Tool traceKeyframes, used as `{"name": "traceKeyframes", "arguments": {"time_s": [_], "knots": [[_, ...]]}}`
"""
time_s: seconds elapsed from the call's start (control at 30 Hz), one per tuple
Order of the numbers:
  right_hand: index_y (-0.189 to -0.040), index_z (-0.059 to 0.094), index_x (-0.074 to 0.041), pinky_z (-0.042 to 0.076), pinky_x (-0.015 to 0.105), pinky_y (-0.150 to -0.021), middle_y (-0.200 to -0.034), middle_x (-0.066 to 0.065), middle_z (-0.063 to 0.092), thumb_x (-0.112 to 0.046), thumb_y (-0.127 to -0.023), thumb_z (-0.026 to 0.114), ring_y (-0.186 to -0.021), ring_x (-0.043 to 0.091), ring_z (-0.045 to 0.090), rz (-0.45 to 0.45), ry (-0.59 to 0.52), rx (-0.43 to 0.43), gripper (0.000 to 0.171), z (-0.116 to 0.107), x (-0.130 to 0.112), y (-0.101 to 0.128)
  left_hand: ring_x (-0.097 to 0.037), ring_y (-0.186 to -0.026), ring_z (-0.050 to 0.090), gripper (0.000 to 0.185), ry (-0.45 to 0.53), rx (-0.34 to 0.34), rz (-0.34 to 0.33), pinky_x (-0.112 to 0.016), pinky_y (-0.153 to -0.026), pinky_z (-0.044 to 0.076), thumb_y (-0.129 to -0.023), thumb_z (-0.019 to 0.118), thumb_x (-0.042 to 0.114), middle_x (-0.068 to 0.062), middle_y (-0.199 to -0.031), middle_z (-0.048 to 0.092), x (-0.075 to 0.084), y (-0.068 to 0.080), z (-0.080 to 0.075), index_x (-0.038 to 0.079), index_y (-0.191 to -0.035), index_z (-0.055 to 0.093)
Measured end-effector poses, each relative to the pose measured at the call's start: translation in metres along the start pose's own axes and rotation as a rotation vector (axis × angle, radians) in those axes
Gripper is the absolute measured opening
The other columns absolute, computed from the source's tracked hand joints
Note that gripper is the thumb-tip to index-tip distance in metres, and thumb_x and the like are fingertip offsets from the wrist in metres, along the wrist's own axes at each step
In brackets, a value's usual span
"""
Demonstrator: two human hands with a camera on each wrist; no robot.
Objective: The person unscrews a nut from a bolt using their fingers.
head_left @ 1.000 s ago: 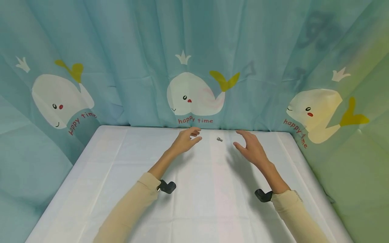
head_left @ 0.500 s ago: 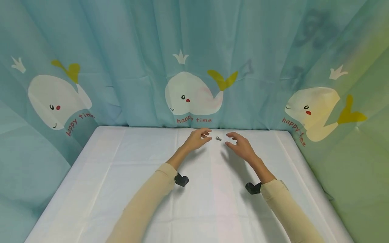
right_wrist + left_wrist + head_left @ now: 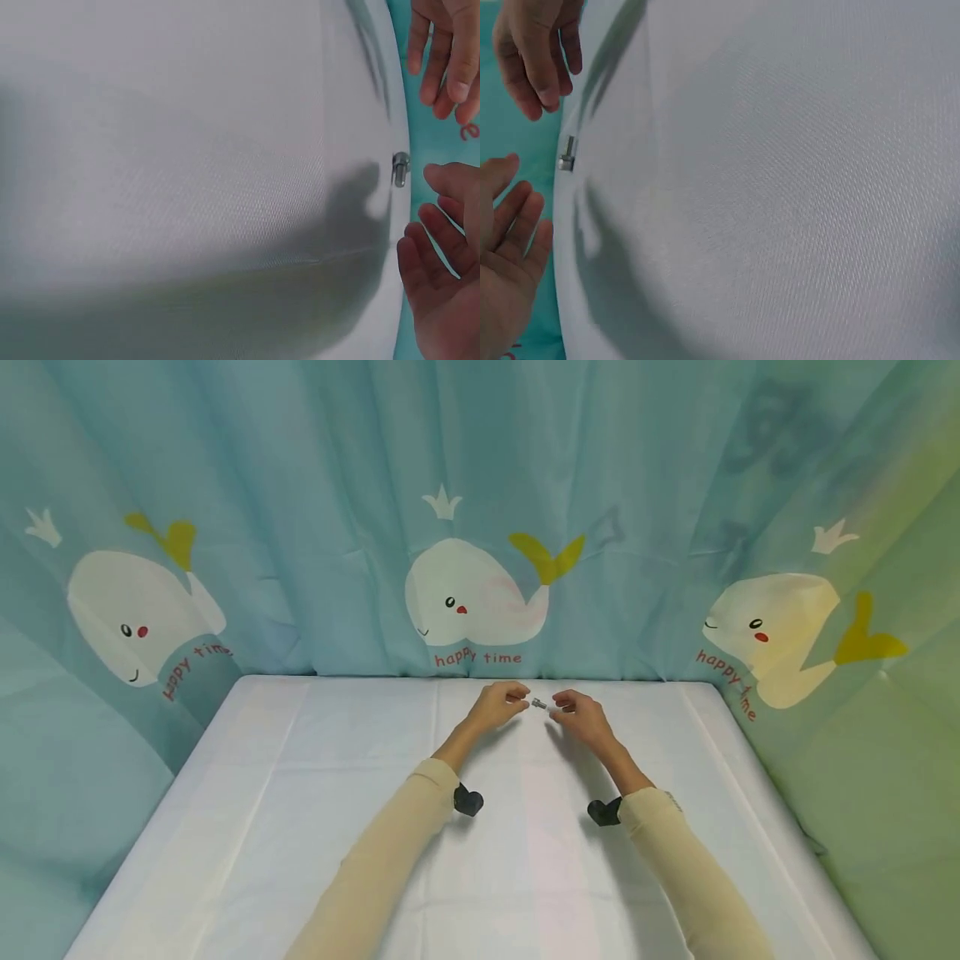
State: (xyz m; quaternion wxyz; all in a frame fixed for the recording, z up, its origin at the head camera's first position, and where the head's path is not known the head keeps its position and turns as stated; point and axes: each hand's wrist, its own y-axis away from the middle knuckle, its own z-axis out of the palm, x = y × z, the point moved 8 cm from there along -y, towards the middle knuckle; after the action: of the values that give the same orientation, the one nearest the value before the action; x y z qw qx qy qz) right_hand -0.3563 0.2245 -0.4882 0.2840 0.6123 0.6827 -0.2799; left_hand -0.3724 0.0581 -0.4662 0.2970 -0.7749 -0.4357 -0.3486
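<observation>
A small silver metal bolt (image 3: pixel 538 702) lies on the white cloth near the far edge, its wider head toward the left and its thin shank toward the right. My left hand (image 3: pixel 497 707) hovers just left of the bolt head, fingers relaxed and slightly bent. Opposite it, my right hand (image 3: pixel 587 719) is close to the shank end, thumb and fingers apart. Both wrist views show a gap between the bolt (image 3: pixel 567 156) and the fingertips, and neither hand appears to hold anything.
White cloth (image 3: pixel 337 827) covers the table. Behind its far edge hangs a blue-green curtain (image 3: pixel 337 610) with whale prints, which also runs along both sides. A black wrist camera (image 3: pixel 468 801) sits at the left cuff, another black camera (image 3: pixel 604 812) at the right.
Both hands have moved inward toward the bolt, the left one to the right and the right one to the left. The bolt stays on the cloth; the head view has shifted slightly.
</observation>
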Motion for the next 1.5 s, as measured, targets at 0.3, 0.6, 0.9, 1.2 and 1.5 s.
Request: {"name": "traceKeyframes", "arguments": {"time_s": [0.3,0.6,0.9,1.2,1.5], "knots": [[-0.122,0.065,0.004,0.052,0.045,-0.089,-0.113,0.019,0.069,-0.015,-0.094,0.07,-0.107,0.033,0.064,0.057,0.004,0.026,0.034,0.013,0.005,-0.01,-0.025,-0.107,0.066,0.025,-0.026,0.046,-0.051,-0.033,-0.093,0.053,-0.096,0.066,0.003,-0.013,-0.116,0.07,-0.011,-0.009,0.002,-0.001,-0.12,0.069],[-0.116,0.07,0.003,0.055,0.039,-0.076,-0.106,0.017,0.071,-0.014,-0.094,0.07,-0.096,0.03,0.066,0.07,0.026,0.062,0.028,0.016,0.007,-0.018,-0.024,-0.107,0.066,0.027,-0.076,0.006,-0.08,-0.027,-0.091,0.053,-0.097,0.066,0.006,-0.013,-0.118,0.069,-0.014,-0.018,0.014,0.0,-0.123,0.069],[-0.112,0.071,0.003,0.055,0.04,-0.079,-0.103,0.016,0.071,-0.01,-0.092,0.07,-0.096,0.029,0.065,0.06,0.04,0.068,0.024,0.02,0.005,-0.022,-0.023,-0.112,0.065,0.032,-0.121,-0.016,-0.127,-0.029,-0.096,0.051,-0.098,0.065,0.006,-0.012,-0.124,0.067,-0.019,-0.025,0.02,0.001,-0.129,0.065],[-0.108,0.073,0.002,0.054,0.042,-0.079,-0.099,0.015,0.071,-0.012,-0.092,0.071,-0.093,0.029,0.065,0.049,0.064,0.09,0.021,0.021,0.006,-0.024,-0.02,-0.109,0.066,0.027,-0.225,-0.054,-0.11,-0.029,-0.095,0.051,-0.098,0.065,0.008,-0.008,-0.12,0.07,-0.018,-0.031,0.026,0.004,-0.124,0.07],[-0.104,0.075,0.0,0.054,0.044,-0.08,-0.1,0.014,0.072,-0.013,-0.094,0.07,-0.093,0.029,0.065,0.069,0.099,0.111,0.017,0.018,0.009,-0.022,-0.019,-0.108,0.066,0.02,-0.295,-0.069,-0.085,-0.029,-0.094,0.052,-0.097,0.066,0.007,-0.005,-0.112,0.073,-0.012,-0.035,0.031,0.007,-0.115,0.076]]}}
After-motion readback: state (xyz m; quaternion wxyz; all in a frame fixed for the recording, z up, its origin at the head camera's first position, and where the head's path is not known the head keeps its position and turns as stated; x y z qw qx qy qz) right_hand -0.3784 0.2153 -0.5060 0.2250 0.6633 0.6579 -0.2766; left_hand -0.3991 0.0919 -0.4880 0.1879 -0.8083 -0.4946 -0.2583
